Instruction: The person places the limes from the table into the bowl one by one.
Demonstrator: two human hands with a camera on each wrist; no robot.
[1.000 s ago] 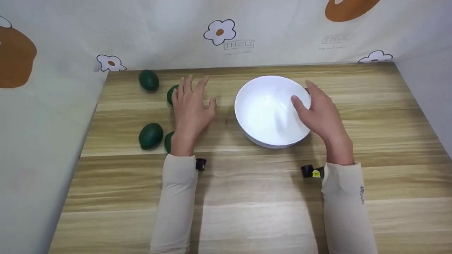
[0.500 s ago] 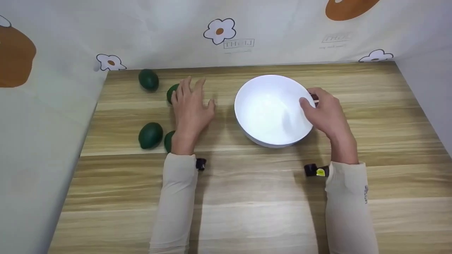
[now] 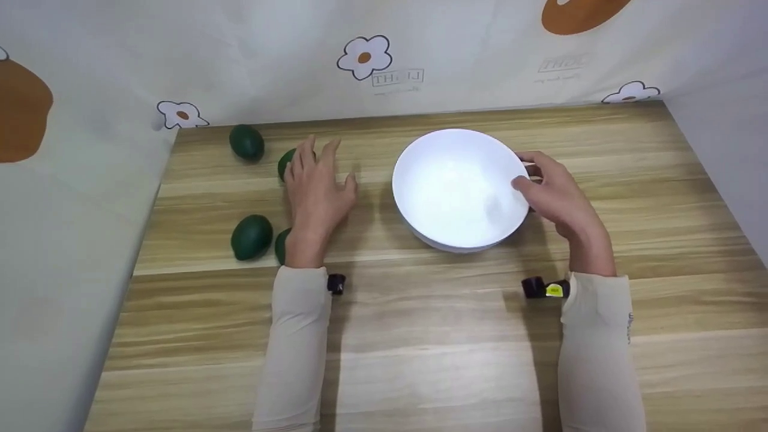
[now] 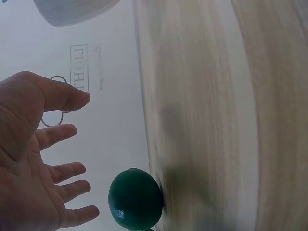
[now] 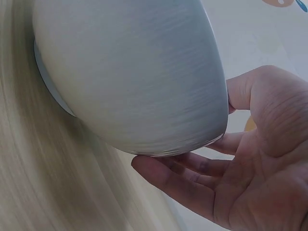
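A white bowl [image 3: 459,192] stands at the right of the middle of the table, its inside bare. My right hand [image 3: 558,189] pinches its right rim, thumb over the inner edge; the right wrist view shows the fingers [image 5: 173,185] under the outer wall. My left hand [image 3: 315,195] hovers palm down with spread, slightly bent fingers and holds nothing. Beneath its fingertips lies a dark green lime [image 3: 287,163], partly covered. Another lime [image 3: 282,246] peeks out beside the left wrist. Farther left lie a back lime [image 3: 246,143] and a front lime [image 3: 252,237].
The wood-grain table [image 3: 432,360] is bounded at the back by a pale flower-printed sheet [image 3: 270,66]. Similar pale sheeting rises along the left and right sides. A small black camera sits on each wrist, the right one [image 3: 534,288] with a yellow label.
My right hand has drawn slightly right, its thumb sliding from over the bowl's inside to the rim, fingers curling at the outer wall. The left hand has stayed nearly still. The view shifted slightly.
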